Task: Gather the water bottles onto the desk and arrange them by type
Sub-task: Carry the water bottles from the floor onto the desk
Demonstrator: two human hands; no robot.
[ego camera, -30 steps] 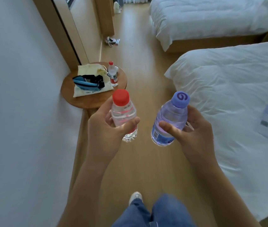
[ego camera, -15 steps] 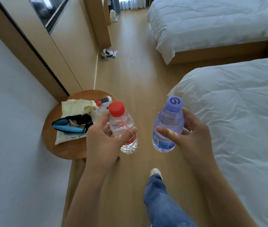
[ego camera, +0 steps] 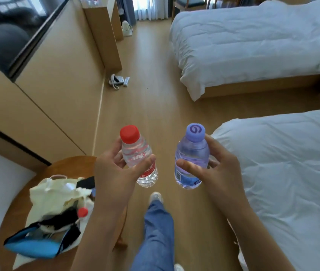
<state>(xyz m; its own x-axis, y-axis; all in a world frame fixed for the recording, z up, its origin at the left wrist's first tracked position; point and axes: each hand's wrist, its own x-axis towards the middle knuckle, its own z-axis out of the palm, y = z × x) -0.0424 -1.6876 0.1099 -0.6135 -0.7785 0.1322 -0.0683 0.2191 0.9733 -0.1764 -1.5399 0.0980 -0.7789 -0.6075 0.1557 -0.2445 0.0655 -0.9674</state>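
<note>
Red-capped bottle (ego camera: 138, 159): upright over the floor, held in left hand (ego camera: 114, 173), grip curled round its middle.
Purple-capped bottle (ego camera: 191, 159): upright beside it, apart, right hand (ego camera: 219, 169) grip wrapped round.
Forearms: both raised forward.

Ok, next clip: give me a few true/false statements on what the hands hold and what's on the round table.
1. The left hand holds the red-capped bottle. True.
2. The right hand holds a green-capped bottle. False: its purple-capped bottle has a purple cap.
3. Both held bottles are upright. True.
4. The round table bears only a bag. False: a small red-capped bottle lies there with the cloth bag.
5. The two held bottles touch. False: floor shows between them.
</note>
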